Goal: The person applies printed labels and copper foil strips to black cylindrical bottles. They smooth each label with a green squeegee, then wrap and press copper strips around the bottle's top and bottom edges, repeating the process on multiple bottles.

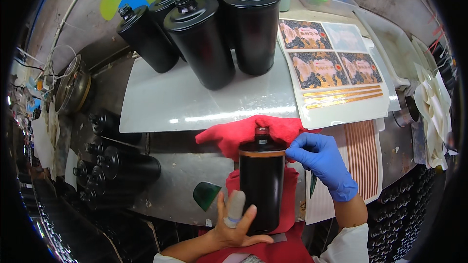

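A black bottle (262, 185) lies on a red cloth (243, 134) in front of me, neck pointing away. My left hand (234, 226), bare with a wrapped finger, cups the bottle's base. My right hand (321, 163), in a blue glove, pinches at a thin gold strip (262, 153) that runs around the bottle's shoulder. The bottle has no cap.
Several upright black bottles (204, 39) stand on a white board (161, 107) at the back. A sheet of patterned labels (331, 65) and gold strips lies to the right, another strip sheet (363, 158) beside my right hand. More bottles (117, 168) lie at the left, near a green scraper (206, 194).
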Motion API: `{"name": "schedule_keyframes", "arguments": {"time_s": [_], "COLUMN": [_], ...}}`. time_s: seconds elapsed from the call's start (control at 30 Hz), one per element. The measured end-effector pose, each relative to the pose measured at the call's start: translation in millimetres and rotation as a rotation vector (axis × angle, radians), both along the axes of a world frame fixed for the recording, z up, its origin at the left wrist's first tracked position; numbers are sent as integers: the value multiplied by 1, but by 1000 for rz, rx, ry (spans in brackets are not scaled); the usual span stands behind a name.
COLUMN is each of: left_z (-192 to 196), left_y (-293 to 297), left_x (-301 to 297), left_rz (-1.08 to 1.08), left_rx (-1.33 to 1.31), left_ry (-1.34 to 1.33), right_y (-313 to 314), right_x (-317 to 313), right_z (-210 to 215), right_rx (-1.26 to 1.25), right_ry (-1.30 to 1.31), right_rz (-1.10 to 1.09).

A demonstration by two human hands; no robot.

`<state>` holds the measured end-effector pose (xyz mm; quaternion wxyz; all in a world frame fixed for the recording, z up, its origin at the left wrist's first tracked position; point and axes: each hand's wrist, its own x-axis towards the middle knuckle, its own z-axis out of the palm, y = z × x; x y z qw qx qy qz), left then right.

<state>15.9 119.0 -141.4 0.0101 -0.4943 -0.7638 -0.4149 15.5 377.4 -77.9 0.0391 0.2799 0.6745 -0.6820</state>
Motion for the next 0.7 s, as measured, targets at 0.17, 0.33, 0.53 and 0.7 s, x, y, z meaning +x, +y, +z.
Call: {"name": "schedule_keyframes", "arguments": {"time_s": [0.17,0.33,0.53,0.7], "left_z": [18,3,12,6], "left_y": [24,13,26,16], "left_x": [-1,0,4,1], "left_rz": [-50,-47,23,-56], "left_rx": [-277,-127,-68,-245], "left_ry": [354,37,362,245], "right_y": [-1,-9,-10,-11], "right_x": [0,-3,-6,-6], "right_z": [-8,-11,-6,-8], "right_rx": [40,112,110,93], "right_ry": [16,61,47,64], "right_rz": [-7,-16,-12,-33]}}
